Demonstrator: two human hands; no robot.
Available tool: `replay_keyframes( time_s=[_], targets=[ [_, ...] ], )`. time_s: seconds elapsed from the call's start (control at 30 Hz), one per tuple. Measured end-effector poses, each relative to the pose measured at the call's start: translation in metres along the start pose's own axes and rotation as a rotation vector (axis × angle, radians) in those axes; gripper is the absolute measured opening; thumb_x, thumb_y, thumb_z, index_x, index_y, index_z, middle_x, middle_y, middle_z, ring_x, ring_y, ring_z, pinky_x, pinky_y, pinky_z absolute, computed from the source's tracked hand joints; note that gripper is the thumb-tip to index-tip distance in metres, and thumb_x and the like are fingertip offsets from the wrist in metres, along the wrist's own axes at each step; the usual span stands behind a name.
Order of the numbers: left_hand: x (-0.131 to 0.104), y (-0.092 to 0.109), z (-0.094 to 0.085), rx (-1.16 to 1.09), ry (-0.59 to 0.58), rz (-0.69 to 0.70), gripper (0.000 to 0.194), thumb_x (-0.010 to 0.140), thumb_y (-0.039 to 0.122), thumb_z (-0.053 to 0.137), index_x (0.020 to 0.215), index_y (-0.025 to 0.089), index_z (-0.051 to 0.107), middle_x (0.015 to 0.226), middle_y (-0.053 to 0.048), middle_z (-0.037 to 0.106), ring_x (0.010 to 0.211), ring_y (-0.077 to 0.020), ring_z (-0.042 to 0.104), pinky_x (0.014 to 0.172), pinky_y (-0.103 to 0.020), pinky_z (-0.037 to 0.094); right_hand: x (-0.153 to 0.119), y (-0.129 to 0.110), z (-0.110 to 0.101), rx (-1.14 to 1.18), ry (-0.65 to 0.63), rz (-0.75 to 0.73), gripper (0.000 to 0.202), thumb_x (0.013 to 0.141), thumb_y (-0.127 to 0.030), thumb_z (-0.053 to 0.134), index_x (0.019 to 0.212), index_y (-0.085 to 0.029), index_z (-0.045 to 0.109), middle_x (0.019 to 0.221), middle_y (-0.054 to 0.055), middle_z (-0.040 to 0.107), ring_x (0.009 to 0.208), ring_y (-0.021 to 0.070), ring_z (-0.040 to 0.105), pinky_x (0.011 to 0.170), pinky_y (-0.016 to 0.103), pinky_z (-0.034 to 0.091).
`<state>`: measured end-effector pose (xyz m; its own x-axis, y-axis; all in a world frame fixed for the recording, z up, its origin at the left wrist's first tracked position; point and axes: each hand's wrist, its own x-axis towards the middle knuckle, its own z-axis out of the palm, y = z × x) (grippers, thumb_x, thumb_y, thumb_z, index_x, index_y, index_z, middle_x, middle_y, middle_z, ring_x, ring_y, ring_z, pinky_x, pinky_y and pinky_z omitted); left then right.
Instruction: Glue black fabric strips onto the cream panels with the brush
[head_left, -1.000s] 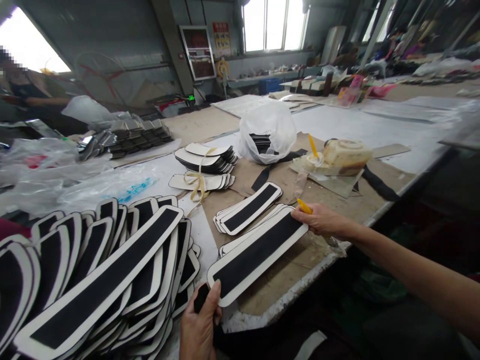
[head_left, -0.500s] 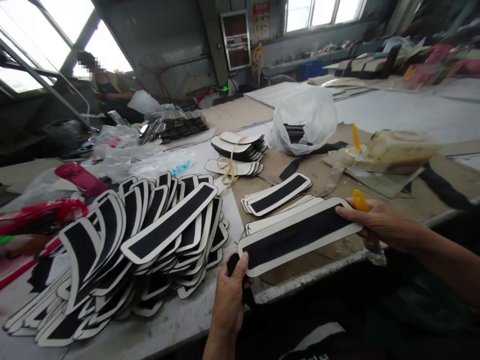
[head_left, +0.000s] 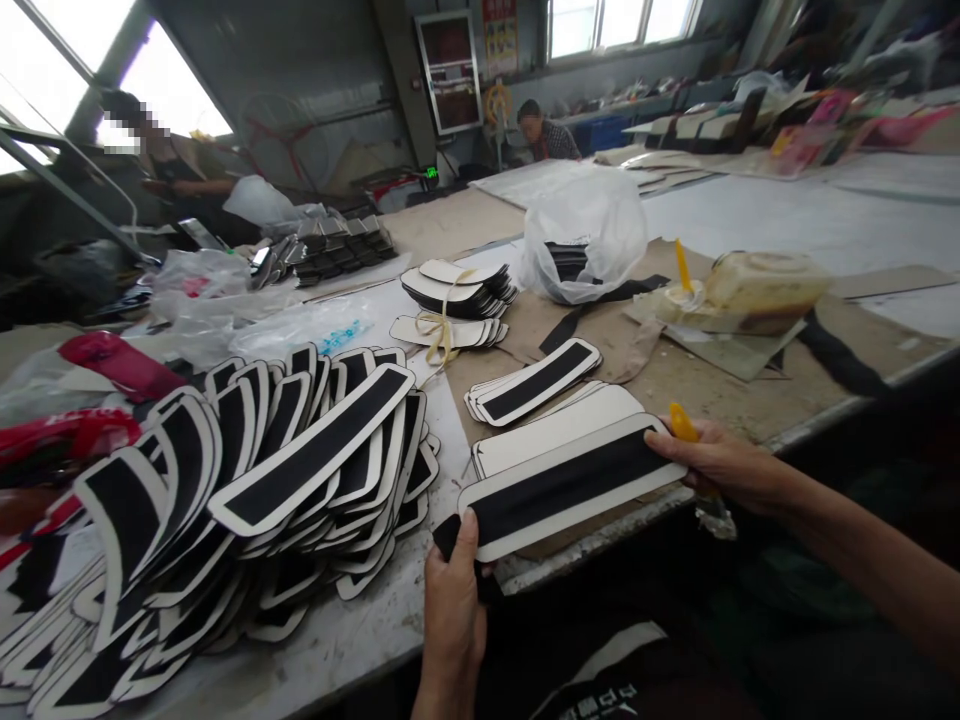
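Observation:
Between my hands is a long, slightly curved white panel with a black strip along its middle. My left hand pinches its near-left end, thumb on top, with a piece of black material also in the fingers. My right hand grips the right end, thumb on the black part. A yellow-handled tool, seemingly a brush, is also tucked in that hand. Right behind the panel lie white panels, and past them a small stack of black-centred panels.
A large heap of black-and-white panels covers the table on my left. Further back are a tied bundle, a plastic bag with dark pieces, and a yellowish glue-stained container. Two people are across the room.
The view has shifted a little, so most things sit further left. The panel has tipped lower, baring more of the white panels behind. A second person's head now shows at the back.

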<state>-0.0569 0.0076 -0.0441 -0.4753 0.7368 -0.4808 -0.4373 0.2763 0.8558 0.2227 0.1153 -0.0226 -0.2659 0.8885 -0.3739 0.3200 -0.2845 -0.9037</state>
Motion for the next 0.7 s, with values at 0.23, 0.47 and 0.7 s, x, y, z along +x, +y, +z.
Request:
replay_keyframes(
  time_s=[0.23,0.47,0.7],
  targets=[
    [0.006,-0.013,-0.007,0.12,0.099,0.064,0.039,0.067,0.047,0.073,0.085,0.013,0.066,0.083,-0.007,0.068,0.083,-0.0209,0.062,0.069,-0.027,0.048,-0.008,-0.005,0.004,-0.318,0.19,-0.129,0.042,0.075,-0.058,0.057,0.062,-0.019,0.049,0.057,-0.002,0.044,0.054,0.0118,0.041,0.049,0.025,0.034],
    [-0.004,-0.001,0.005,-0.128,0.057,-0.007,0.037,0.068,0.032,0.074,0.1,0.018,0.063,0.084,-0.003,0.066,0.063,-0.013,0.059,0.047,-0.02,0.043,-0.02,-0.002,0.011,0.294,0.076,0.044,0.042,0.068,-0.053,0.069,0.064,-0.019,0.045,0.05,-0.006,0.037,0.041,0.0051,0.03,0.036,0.019,0.026],
    [0.001,0.008,0.007,-0.243,-0.046,-0.099,0.032,0.059,0.03,0.081,0.079,0.015,0.061,0.071,0.003,0.056,0.05,-0.0055,0.044,0.037,-0.016,0.033,-0.007,-0.002,0.011,0.574,-0.022,0.13,0.041,0.067,-0.046,0.074,0.067,-0.018,0.045,0.047,-0.009,0.037,0.038,0.0009,0.025,0.034,0.014,0.022]
  ],
)
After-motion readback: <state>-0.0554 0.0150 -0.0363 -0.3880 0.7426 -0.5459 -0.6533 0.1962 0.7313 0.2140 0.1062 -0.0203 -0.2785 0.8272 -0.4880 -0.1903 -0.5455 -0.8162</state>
